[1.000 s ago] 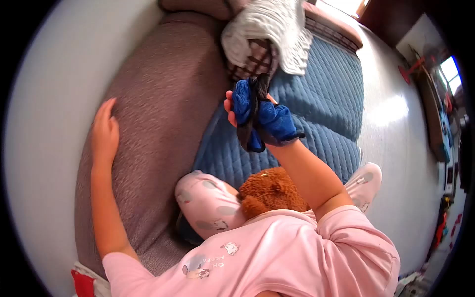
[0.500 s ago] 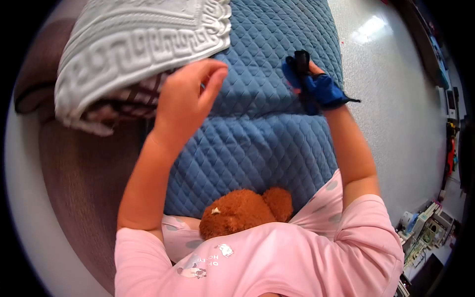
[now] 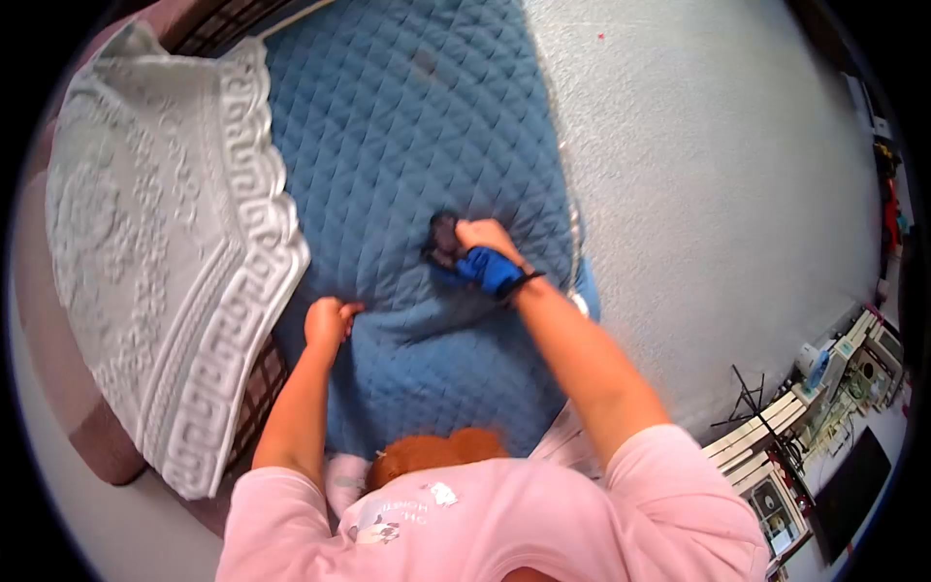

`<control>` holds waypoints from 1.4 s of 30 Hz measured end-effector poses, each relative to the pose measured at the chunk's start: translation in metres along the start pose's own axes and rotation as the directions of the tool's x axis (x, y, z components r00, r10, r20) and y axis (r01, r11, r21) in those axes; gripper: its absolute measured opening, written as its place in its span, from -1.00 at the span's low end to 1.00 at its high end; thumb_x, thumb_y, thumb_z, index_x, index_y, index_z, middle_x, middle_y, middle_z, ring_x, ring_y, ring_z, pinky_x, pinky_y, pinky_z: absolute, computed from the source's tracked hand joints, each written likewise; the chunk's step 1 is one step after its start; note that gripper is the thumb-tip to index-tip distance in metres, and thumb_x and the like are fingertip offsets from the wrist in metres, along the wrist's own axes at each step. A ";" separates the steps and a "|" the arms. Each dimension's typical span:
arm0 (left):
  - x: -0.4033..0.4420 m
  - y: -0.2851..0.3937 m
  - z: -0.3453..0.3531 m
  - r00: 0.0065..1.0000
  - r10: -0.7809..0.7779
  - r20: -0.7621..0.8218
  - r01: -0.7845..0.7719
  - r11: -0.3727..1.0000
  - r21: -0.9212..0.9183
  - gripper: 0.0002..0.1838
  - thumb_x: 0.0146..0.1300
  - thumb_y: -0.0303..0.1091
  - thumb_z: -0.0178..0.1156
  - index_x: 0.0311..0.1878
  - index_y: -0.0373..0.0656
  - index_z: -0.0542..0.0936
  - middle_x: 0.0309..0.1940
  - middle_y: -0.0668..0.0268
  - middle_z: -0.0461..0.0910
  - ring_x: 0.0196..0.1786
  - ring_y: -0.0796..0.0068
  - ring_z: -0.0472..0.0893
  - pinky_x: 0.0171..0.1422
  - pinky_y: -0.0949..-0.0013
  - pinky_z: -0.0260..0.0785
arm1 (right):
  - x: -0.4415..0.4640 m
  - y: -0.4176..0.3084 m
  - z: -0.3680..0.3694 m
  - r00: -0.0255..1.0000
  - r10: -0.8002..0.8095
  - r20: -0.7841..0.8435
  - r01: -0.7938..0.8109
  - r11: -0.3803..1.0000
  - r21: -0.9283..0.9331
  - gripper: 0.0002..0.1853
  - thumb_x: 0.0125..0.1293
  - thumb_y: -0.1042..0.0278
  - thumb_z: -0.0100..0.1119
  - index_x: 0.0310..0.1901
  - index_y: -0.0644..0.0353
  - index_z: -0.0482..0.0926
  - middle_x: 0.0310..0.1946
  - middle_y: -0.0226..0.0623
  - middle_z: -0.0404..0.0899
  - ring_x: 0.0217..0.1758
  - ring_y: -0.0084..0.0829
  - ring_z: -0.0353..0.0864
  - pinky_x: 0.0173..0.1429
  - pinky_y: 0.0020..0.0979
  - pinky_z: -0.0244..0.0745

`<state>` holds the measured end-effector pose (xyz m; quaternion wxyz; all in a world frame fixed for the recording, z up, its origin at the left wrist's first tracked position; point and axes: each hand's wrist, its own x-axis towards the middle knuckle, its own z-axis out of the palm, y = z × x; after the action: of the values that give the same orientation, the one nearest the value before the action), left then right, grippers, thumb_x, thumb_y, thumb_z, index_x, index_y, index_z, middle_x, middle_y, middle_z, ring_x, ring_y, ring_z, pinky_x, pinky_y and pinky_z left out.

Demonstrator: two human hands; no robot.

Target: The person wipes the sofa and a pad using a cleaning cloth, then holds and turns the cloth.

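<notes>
My left hand (image 3: 328, 322) is closed at the left side of a blue quilted cover (image 3: 407, 126), its fingers gathered on the fabric. My right hand (image 3: 490, 254) wears a blue and black glove (image 3: 493, 274) and rests low on the middle of the cover. Dark material (image 3: 444, 240) lies at its fingers, which I cannot make out clearly. A ridge of bunched cloth runs between both hands. Close to my body, a brown plush toy (image 3: 436, 454) sits on my lap, partly hidden by my pink shirt.
A white embossed cloth (image 3: 145, 223) drapes over brown furniture (image 3: 102, 427) on the left. Pale floor (image 3: 698, 194) lies to the right of the cover. Shelving with small items (image 3: 776, 504) and a thin black stand (image 3: 747, 398) are at the lower right.
Both hands have come down onto the blue cover, the right one also moving left. My left hand has closed on the fabric. The view has shifted, showing more white cloth.
</notes>
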<state>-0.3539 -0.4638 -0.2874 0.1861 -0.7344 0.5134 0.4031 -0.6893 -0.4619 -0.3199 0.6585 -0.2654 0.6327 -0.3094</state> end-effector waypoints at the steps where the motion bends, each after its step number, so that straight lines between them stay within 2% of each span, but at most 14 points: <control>1: 0.006 -0.005 0.006 0.998 -0.064 0.013 0.064 0.998 -0.009 -0.56 0.31 -0.06 0.44 -0.53 -0.24 0.71 -0.72 0.29 0.57 -0.69 0.44 0.53 -0.53 0.31 0.38 | 0.009 0.010 0.002 0.993 -0.104 -0.050 0.100 0.992 -0.075 -0.43 0.48 -0.01 0.04 -0.48 0.42 0.59 -0.65 -0.18 0.55 -0.58 -0.32 0.55 -0.38 -0.18 0.44; 3: 0.002 0.003 0.004 0.995 -0.099 0.024 0.101 0.982 -0.157 -0.65 0.33 -0.14 0.42 -0.46 -0.23 0.75 -0.71 0.32 0.54 -0.69 0.47 0.47 -0.54 0.30 0.34 | 0.012 0.009 0.002 0.994 0.109 0.004 -0.109 0.994 -0.018 -0.47 0.45 0.03 0.06 -0.42 0.43 0.66 -0.60 -0.23 0.62 -0.54 -0.39 0.56 -0.35 -0.23 0.45; 15: 0.033 -0.020 0.002 0.981 -0.124 0.149 0.149 0.974 -0.171 -0.76 0.44 -0.34 0.30 -0.35 -0.25 0.77 -0.57 0.32 0.61 -0.69 0.55 0.50 -0.62 0.36 0.35 | 0.032 0.015 0.006 0.999 0.036 0.032 -0.035 0.999 -0.004 -0.43 0.35 -0.04 0.09 -0.40 0.46 0.68 -0.57 0.18 0.61 -0.46 0.02 0.70 -0.26 -0.07 0.52; 17: 0.017 -0.003 0.006 0.977 -0.184 0.111 0.188 0.982 -0.032 -0.70 0.42 -0.23 0.34 -0.36 -0.27 0.75 -0.55 0.24 0.65 -0.58 0.32 0.63 -0.47 0.20 0.51 | 0.035 0.018 0.009 1.000 0.005 0.027 -0.006 0.999 0.039 -0.44 0.33 -0.04 0.10 -0.40 0.46 0.68 -0.55 0.24 0.61 -0.43 0.07 0.71 -0.24 -0.06 0.53; 18: -0.003 0.006 0.013 0.991 -0.084 -0.108 0.109 0.959 0.260 -0.71 0.41 -0.19 0.35 -0.26 -0.28 0.75 -0.49 0.18 0.69 -0.45 0.15 0.69 -0.31 0.10 0.56 | 0.029 0.010 0.005 0.994 0.055 0.097 -0.066 0.991 0.113 -0.45 0.43 0.01 0.09 -0.39 0.48 0.66 -0.62 -0.10 0.62 -0.54 -0.24 0.67 -0.40 -0.19 0.58; 19: -0.023 0.015 0.018 0.955 0.089 -0.281 0.082 0.836 0.542 -0.68 0.40 -0.15 0.35 -0.16 -0.28 0.74 -0.42 0.12 0.73 -0.32 -0.01 0.75 -0.16 0.00 0.61 | 0.025 0.004 0.002 0.984 0.115 0.134 -0.127 0.988 0.088 -0.47 0.45 0.02 0.08 -0.36 0.44 0.68 -0.55 -0.10 0.64 -0.52 -0.27 0.66 -0.39 -0.22 0.60; 21: -0.052 0.019 0.039 0.955 -0.067 -0.290 0.215 0.829 0.517 -0.63 0.41 -0.13 0.33 0.07 -0.24 0.67 -0.14 0.01 0.76 0.02 -0.18 0.71 0.15 -0.10 0.55 | 0.004 -0.021 -0.011 0.904 0.298 0.305 -0.370 0.904 0.213 -0.51 0.53 -0.02 0.06 -0.17 0.35 0.70 -0.37 -0.12 0.70 -0.46 -0.29 0.65 -0.34 -0.24 0.62; 24: -0.169 0.091 0.048 0.956 0.263 -0.132 -0.225 0.941 0.253 -0.62 0.45 -0.18 0.26 0.21 -0.18 0.62 0.13 -0.02 0.69 0.19 -0.08 0.67 0.29 0.00 0.51 | -0.046 -0.018 -0.034 0.862 0.261 0.435 -0.492 0.636 0.594 -0.54 0.64 -0.07 0.01 0.13 0.19 0.61 -0.22 -0.14 0.71 -0.41 -0.29 0.68 -0.34 -0.15 0.62; 25: -0.210 0.126 0.049 0.973 0.205 -0.105 -0.189 0.971 0.147 -0.63 0.46 -0.21 0.24 0.22 -0.20 0.63 0.10 -0.03 0.71 0.16 -0.08 0.69 0.28 0.02 0.52 | -0.062 -0.012 -0.064 0.794 0.267 0.546 -0.556 0.680 0.478 -0.64 0.63 0.02 0.04 0.08 0.14 0.63 -0.18 -0.20 0.69 -0.38 -0.35 0.67 -0.35 -0.19 0.60; 28: -0.299 0.204 0.051 0.992 0.122 0.019 -0.123 0.979 0.160 -0.63 0.46 -0.16 0.26 0.21 -0.14 0.66 0.03 0.00 0.76 0.12 -0.05 0.73 0.22 0.06 0.56 | -0.143 -0.025 -0.156 0.948 -0.032 0.316 -0.185 0.753 0.632 -0.56 0.45 0.39 0.21 0.34 0.01 0.49 -0.12 -0.25 0.70 -0.33 -0.34 0.69 -0.33 -0.28 0.62; 30: -0.323 0.226 0.058 0.980 0.175 0.096 -0.182 0.981 0.065 -0.62 0.46 -0.14 0.27 0.22 -0.10 0.67 0.03 0.04 0.77 0.11 -0.02 0.74 0.22 0.07 0.56 | -0.176 -0.030 -0.224 0.966 0.070 0.250 -0.246 0.552 0.797 -0.53 0.42 0.33 0.27 0.35 -0.02 0.51 -0.06 -0.30 0.69 -0.22 -0.38 0.69 -0.18 -0.31 0.61; 34: -0.346 0.326 0.020 0.936 0.306 0.174 -0.334 0.929 0.163 -0.59 0.47 -0.16 0.30 0.26 -0.17 0.65 0.07 0.04 0.76 0.13 0.11 0.75 0.23 0.18 0.56 | -0.188 -0.017 -0.356 0.995 -0.075 -0.070 0.103 0.704 0.702 -0.57 0.42 0.21 0.37 0.26 0.07 0.55 -0.06 -0.42 0.66 -0.07 -0.45 0.65 0.03 -0.33 0.59; 37: -0.387 0.433 -0.032 0.803 0.595 0.028 -0.568 0.751 0.336 -0.60 0.48 -0.19 0.29 0.28 -0.16 0.62 0.12 0.09 0.73 0.23 0.08 0.68 0.30 0.13 0.51 | -0.235 -0.127 -0.426 0.958 -0.237 -0.162 0.270 0.549 0.791 -0.62 0.46 0.28 0.32 0.25 0.06 0.55 -0.05 -0.48 0.63 -0.11 -0.51 0.60 -0.04 -0.39 0.56; 42: -0.409 0.545 -0.057 0.445 0.861 -0.248 -0.876 0.475 0.079 -0.43 0.48 -0.20 0.32 0.46 -0.21 0.48 0.31 0.05 0.62 0.34 0.10 0.62 0.33 0.12 0.48 | -0.290 -0.291 -0.472 0.840 -0.502 -0.205 0.458 0.453 0.765 -0.85 0.51 0.43 0.21 0.04 0.05 0.56 -0.07 -0.52 0.59 0.00 -0.61 0.56 0.17 -0.41 0.50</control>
<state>-0.8844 -0.4761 0.1445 -0.1357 -0.4183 0.8230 0.3595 -1.1833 -0.4207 0.0617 0.6068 -0.1220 0.3114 -0.7211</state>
